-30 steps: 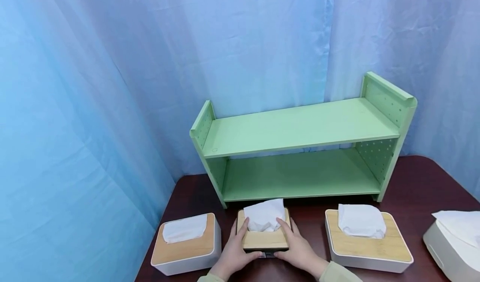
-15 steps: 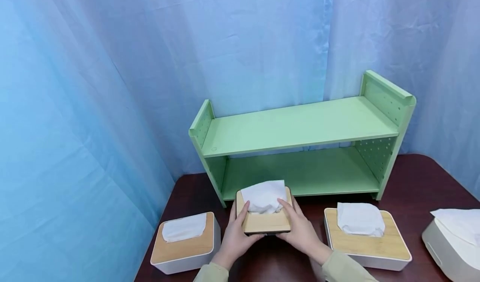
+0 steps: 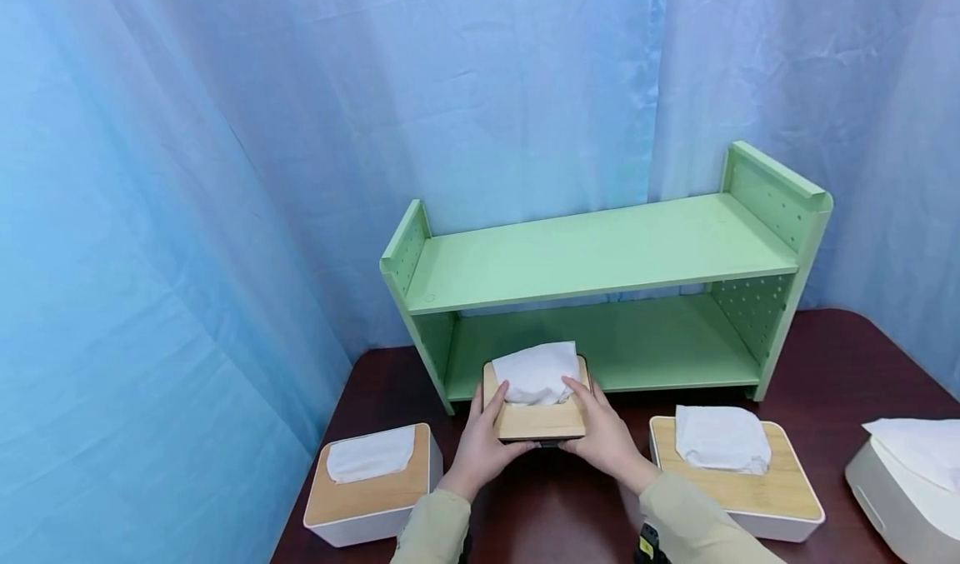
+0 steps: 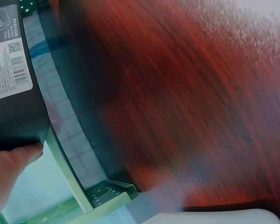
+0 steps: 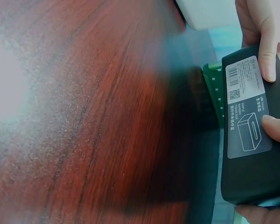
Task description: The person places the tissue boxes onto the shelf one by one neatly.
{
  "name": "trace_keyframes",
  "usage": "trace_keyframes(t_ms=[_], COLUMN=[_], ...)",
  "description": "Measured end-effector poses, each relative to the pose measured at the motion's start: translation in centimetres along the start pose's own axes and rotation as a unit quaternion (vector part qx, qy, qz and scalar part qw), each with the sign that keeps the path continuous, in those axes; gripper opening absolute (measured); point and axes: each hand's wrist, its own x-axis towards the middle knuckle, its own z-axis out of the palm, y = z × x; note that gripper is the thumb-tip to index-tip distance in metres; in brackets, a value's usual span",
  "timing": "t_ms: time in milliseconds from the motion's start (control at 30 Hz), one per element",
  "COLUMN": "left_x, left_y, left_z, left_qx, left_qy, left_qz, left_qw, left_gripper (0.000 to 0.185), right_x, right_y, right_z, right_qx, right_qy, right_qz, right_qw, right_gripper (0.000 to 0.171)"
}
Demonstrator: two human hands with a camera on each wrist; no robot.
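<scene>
Two hands carry one dark tissue box (image 3: 537, 397) with a bamboo lid, lifted clear of the desk (image 3: 840, 364) and held just in front of the lower level of the green shelf (image 3: 600, 252). The left hand (image 3: 483, 447) grips the box's left side and the right hand (image 3: 603, 439) its right side, fingers curled round the edges with fingertips under the black base, as the labelled underside (image 5: 247, 112) in the right wrist view shows. The box's long axis runs away from the person, toward the shelf opening, which lies straight ahead of both hands and slightly above the desk. Neither hand is nearer; they sit evenly on either side. A white tissue (image 3: 536, 372) stands up from the lid. Three other tissue boxes rest on the desk: left (image 3: 371, 485), right (image 3: 738, 481) and far right (image 3: 903, 481).
</scene>
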Motion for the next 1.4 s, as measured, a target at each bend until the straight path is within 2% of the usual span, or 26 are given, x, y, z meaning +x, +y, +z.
trace_keyframes(t_ms=[400, 733, 1000, 1400], left_x=[0.3, 1.4, 2.0, 2.8], left_y=[-0.6, -0.7, -0.9, -0.4], left_z=[-0.1, -1.1, -1.7, -1.9], left_qx=[-0.022, -0.046, -0.031, -0.011], left_qy=[-0.005, 0.006, 0.02, 0.039], left_qz=[-0.015, -0.031, -0.04, -0.03], left_qw=[0.9996, 0.9985, 0.9985, 0.9987], left_gripper=[0.097, 0.09, 0.082, 0.076], right_x=[0.7, 1.6, 2.0, 2.7], right_y=[0.2, -0.4, -0.7, -1.0], right_z=[0.6, -0.5, -0.6, -0.6], right_qx=[0.003, 0.019, -0.003, -0.036], right_qy=[-0.005, -0.026, -0.009, 0.015], right_qz=[-0.005, -0.001, -0.025, -0.002], right_qw=[1.0, 0.999, 1.0, 0.999], right_gripper=[0.095, 0.085, 0.073, 0.069])
